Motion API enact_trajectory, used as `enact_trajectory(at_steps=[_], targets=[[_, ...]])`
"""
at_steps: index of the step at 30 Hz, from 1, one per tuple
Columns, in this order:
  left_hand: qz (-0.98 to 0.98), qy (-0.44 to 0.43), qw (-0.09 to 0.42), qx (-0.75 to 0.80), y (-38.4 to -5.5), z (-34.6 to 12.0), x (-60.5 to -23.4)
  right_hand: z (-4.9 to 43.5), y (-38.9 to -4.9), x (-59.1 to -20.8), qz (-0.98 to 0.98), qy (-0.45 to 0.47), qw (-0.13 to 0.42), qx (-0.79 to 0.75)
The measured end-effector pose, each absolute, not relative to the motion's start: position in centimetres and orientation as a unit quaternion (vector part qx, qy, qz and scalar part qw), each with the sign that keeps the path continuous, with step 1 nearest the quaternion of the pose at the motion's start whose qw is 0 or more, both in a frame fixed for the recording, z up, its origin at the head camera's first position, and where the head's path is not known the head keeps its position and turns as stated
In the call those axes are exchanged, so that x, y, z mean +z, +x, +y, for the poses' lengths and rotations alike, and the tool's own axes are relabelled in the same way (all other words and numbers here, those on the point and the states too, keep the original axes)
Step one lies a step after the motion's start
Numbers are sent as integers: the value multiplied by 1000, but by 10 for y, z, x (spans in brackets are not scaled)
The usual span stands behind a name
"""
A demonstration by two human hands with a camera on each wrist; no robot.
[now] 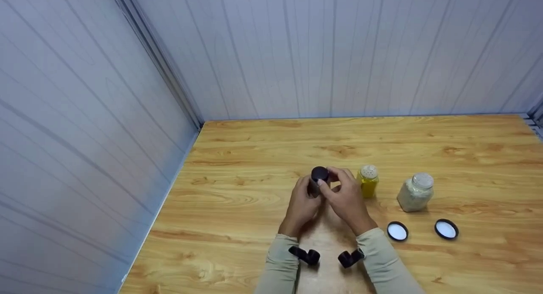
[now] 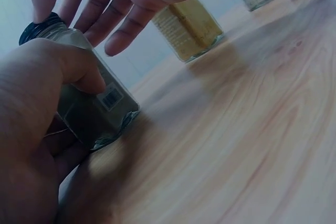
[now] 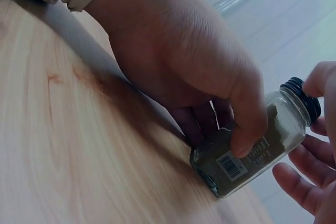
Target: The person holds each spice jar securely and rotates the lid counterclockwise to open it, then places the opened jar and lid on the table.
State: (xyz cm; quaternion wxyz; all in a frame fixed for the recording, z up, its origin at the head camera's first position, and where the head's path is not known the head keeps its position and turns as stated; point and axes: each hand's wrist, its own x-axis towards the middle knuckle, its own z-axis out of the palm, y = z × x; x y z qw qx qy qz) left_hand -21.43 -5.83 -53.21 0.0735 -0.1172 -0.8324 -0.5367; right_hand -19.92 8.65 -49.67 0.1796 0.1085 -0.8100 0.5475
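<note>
A square glass spice jar [image 2: 107, 119] of dark brownish powder, with a barcode label, stands upright at the middle of the table. My left hand [image 1: 303, 207] grips its body, thumb across the front face. On top is a black screw lid [image 1: 320, 173], which my right hand [image 1: 348, 200] pinches at the rim between thumb and fingers. Close beside the right hand stands a jar of yellow powder [image 1: 368, 187] with a perforated shaker top. Farther right is a wider jar of pale, speckled seasoning [image 1: 413, 198], its whitish top exposed.
Two black lids with white linings, a nearer one [image 1: 397, 231] and another [image 1: 446, 229], lie inside-up right of the right forearm. The wood-grain table [image 1: 237, 166] meets a panelled wall [image 1: 314, 52] at the back and another at the left.
</note>
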Motion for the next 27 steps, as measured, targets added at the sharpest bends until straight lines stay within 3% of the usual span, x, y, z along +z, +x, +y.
enact_trajectory(at_steps=[16, 27], targets=[[-837, -119, 64, -530, -214, -61, -533, 86, -200, -500, -815, 116, 197, 533], [-830, -129, 65, -539, -214, -61, -536, 90, -199, -498, -822, 107, 173, 532]])
